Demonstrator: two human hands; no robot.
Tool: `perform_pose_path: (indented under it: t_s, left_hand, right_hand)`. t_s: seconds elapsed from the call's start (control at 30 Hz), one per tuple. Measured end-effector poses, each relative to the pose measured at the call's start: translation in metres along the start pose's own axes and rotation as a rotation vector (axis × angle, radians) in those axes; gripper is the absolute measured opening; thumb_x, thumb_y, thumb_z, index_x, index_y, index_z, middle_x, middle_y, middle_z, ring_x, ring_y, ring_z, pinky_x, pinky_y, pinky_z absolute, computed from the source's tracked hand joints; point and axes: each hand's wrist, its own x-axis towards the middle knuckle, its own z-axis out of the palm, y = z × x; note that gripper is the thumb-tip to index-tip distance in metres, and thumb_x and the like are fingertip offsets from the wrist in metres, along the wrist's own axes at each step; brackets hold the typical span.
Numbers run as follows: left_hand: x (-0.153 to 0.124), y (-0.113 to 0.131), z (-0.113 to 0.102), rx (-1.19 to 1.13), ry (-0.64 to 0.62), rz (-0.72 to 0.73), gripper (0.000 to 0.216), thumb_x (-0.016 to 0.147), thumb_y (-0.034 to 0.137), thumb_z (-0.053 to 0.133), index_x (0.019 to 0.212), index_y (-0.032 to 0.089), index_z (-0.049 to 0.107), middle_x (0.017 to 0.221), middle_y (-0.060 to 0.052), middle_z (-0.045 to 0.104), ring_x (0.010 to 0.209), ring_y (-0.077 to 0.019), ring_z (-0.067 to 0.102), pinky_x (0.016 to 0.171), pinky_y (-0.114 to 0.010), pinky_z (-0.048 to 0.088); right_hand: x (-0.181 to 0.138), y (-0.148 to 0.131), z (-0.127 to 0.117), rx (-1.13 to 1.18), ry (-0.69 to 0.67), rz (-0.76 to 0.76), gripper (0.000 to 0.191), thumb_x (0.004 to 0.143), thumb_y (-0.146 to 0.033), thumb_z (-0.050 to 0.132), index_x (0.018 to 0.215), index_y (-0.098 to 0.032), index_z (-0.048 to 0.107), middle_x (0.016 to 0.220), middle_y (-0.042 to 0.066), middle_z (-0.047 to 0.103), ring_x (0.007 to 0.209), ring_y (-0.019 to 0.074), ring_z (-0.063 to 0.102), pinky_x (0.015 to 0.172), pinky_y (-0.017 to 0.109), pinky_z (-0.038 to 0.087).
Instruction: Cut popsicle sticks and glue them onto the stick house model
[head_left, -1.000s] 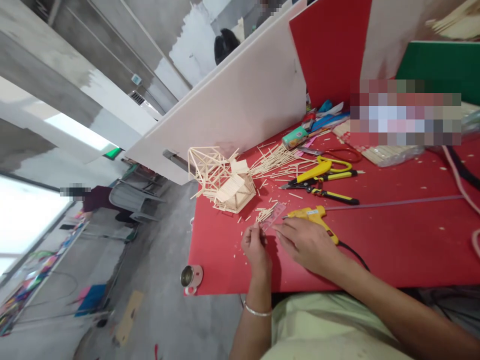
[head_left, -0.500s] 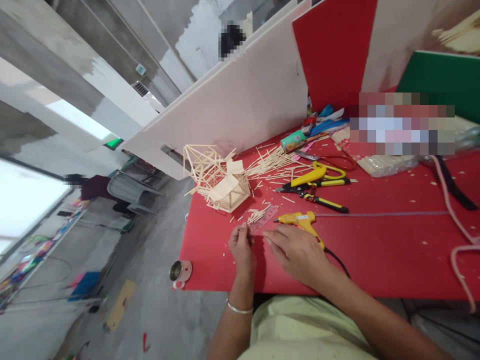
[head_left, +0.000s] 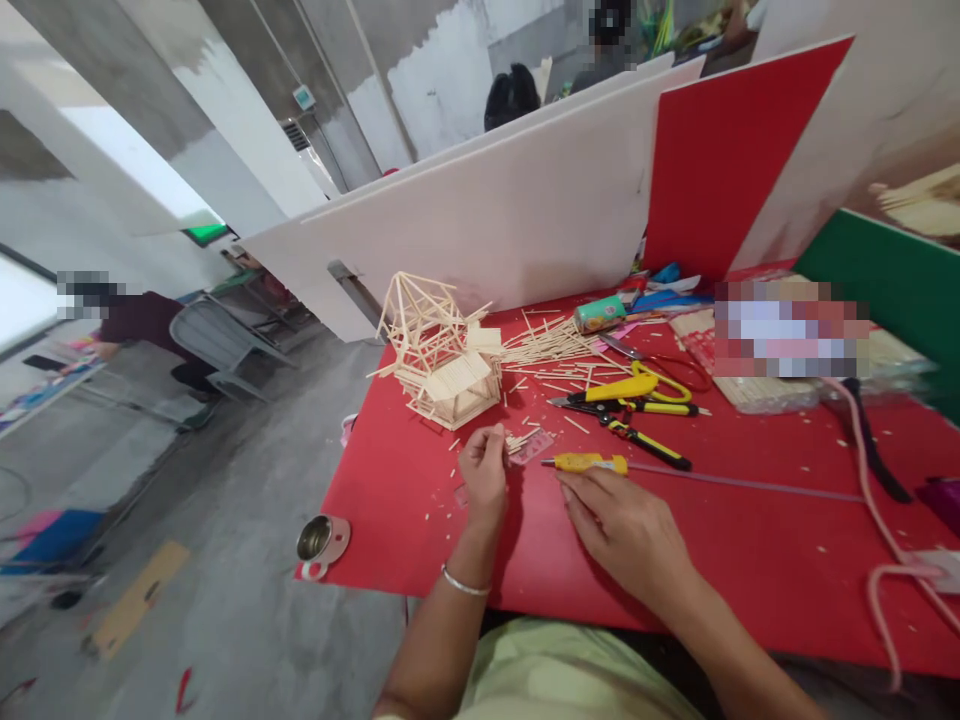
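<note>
My left hand (head_left: 484,475) is closed in a pinch beside a pile of short wooden sticks (head_left: 517,441) on a clear plastic piece (head_left: 537,447). Whatever its fingertips hold is too small to make out. My right hand (head_left: 626,520), fingers drawn together, is just below a yellow hot glue gun (head_left: 589,463) lying on the table. It covers the gun's handle, and I cannot tell what is between its fingers. Beyond my left hand stands a model of thin wooden sticks (head_left: 461,380), an open frame at the back and flat panels in front.
Red table (head_left: 420,540) with a metal-lined mug (head_left: 324,540) at its left corner. Yellow-handled pruners (head_left: 649,445), yellow scissors (head_left: 637,385), loose sticks (head_left: 551,345) and a green can (head_left: 600,314) lie further back. A white board (head_left: 480,240) stands behind; a pink cord (head_left: 870,450) runs at right.
My view has shifted, with the mug now further left. My right hand has come over the glue gun's handle, which showed before. Both hands remain closed.
</note>
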Motion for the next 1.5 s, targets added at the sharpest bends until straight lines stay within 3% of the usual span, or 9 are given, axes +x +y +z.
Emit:
perform_pose_path:
  t_s: [0.2, 0.37, 0.6, 0.8, 0.97, 1.07, 1.2, 1.33, 1.5]
  left_hand:
    - [0.004, -0.006, 0.001, -0.004, -0.024, 0.028, 0.038, 0.086, 0.047, 0.066, 0.065, 0.017, 0.054, 0.056, 0.006, 0.042, 0.049, -0.0077, 0.039, 0.051, -0.020, 0.038]
    - [0.003, -0.018, -0.004, 0.037, 0.004, 0.021, 0.039, 0.086, 0.046, 0.067, 0.063, 0.017, 0.055, 0.054, 0.006, 0.044, 0.051, -0.0086, 0.041, 0.053, -0.020, 0.037]
    - [-0.001, -0.021, -0.002, 0.051, -0.016, 0.030, 0.034, 0.086, 0.042, 0.067, 0.065, 0.017, 0.058, 0.055, 0.006, 0.046, 0.052, -0.0085, 0.040, 0.054, -0.020, 0.034]
    - [0.001, -0.023, -0.009, 0.179, -0.027, 0.146, 0.030, 0.089, 0.040, 0.062, 0.070, 0.018, 0.063, 0.061, 0.003, 0.052, 0.059, -0.0118, 0.047, 0.060, -0.022, 0.039]
    - [0.008, -0.021, -0.033, 0.673, -0.146, 0.351, 0.012, 0.088, 0.029, 0.063, 0.088, 0.021, 0.072, 0.086, -0.004, 0.067, 0.077, -0.0168, 0.058, 0.075, -0.028, 0.043]
    - [0.011, -0.017, -0.055, 0.945, -0.200, 0.346, 0.009, 0.085, 0.028, 0.066, 0.087, 0.022, 0.072, 0.090, -0.004, 0.068, 0.080, -0.0180, 0.061, 0.074, -0.028, 0.043]
    - [0.017, -0.007, -0.075, 1.098, -0.243, 0.281, 0.014, 0.090, 0.031, 0.060, 0.089, 0.023, 0.072, 0.095, -0.005, 0.069, 0.083, -0.0188, 0.063, 0.072, -0.028, 0.042]
    - [0.031, 0.004, -0.076, 1.182, -0.246, 0.277, 0.020, 0.093, 0.025, 0.054, 0.090, 0.023, 0.073, 0.099, -0.007, 0.070, 0.084, -0.0200, 0.063, 0.068, -0.029, 0.040]
    - [0.049, 0.000, -0.063, 0.978, -0.284, 0.298, 0.017, 0.089, 0.022, 0.058, 0.089, 0.023, 0.075, 0.094, -0.006, 0.073, 0.085, -0.0212, 0.064, 0.070, -0.030, 0.041]
  right_hand:
    - [-0.049, 0.026, -0.013, -0.120, 0.040, 0.152, 0.027, 0.097, -0.030, 0.050, 0.114, -0.022, 0.069, 0.106, 0.007, 0.074, 0.091, 0.0209, 0.071, 0.078, 0.032, 0.054]
    - [-0.084, 0.030, -0.013, -0.197, -0.014, 0.385, 0.029, 0.098, -0.038, 0.048, 0.111, -0.022, 0.067, 0.100, 0.007, 0.073, 0.084, 0.0203, 0.071, 0.066, 0.031, 0.052]
    - [-0.068, 0.021, -0.007, -0.311, -0.299, 0.660, 0.048, 0.092, -0.062, 0.049, 0.111, -0.021, 0.064, 0.105, 0.009, 0.073, 0.087, 0.0251, 0.073, 0.060, 0.031, 0.047]
    - [-0.052, 0.023, -0.003, -0.311, -0.446, 0.612, 0.034, 0.095, -0.049, 0.049, 0.112, -0.022, 0.062, 0.102, 0.007, 0.073, 0.084, 0.0248, 0.072, 0.058, 0.030, 0.039]
    - [-0.055, 0.031, 0.004, -0.370, -0.430, 0.596, 0.038, 0.099, -0.051, 0.044, 0.120, -0.023, 0.060, 0.109, 0.007, 0.070, 0.084, 0.0221, 0.070, 0.056, 0.029, 0.036]
    - [-0.053, 0.030, 0.000, -0.447, -0.428, 0.566, 0.041, 0.099, -0.053, 0.042, 0.121, -0.025, 0.062, 0.105, 0.007, 0.070, 0.086, 0.0226, 0.069, 0.058, 0.030, 0.038]
    - [-0.040, 0.027, -0.014, -0.472, -0.349, 0.403, 0.045, 0.097, -0.056, 0.046, 0.117, -0.021, 0.067, 0.104, 0.010, 0.070, 0.099, 0.0270, 0.064, 0.073, 0.034, 0.046]
    - [0.000, 0.027, -0.017, -0.211, -0.290, 0.248, 0.033, 0.100, -0.043, 0.046, 0.110, -0.024, 0.071, 0.114, 0.006, 0.071, 0.105, 0.0207, 0.063, 0.087, 0.030, 0.046]
    - [0.082, 0.031, 0.019, -0.208, -0.478, 0.205, 0.025, 0.097, -0.039, 0.051, 0.098, -0.027, 0.073, 0.105, 0.002, 0.074, 0.099, 0.0191, 0.065, 0.074, 0.027, 0.043]
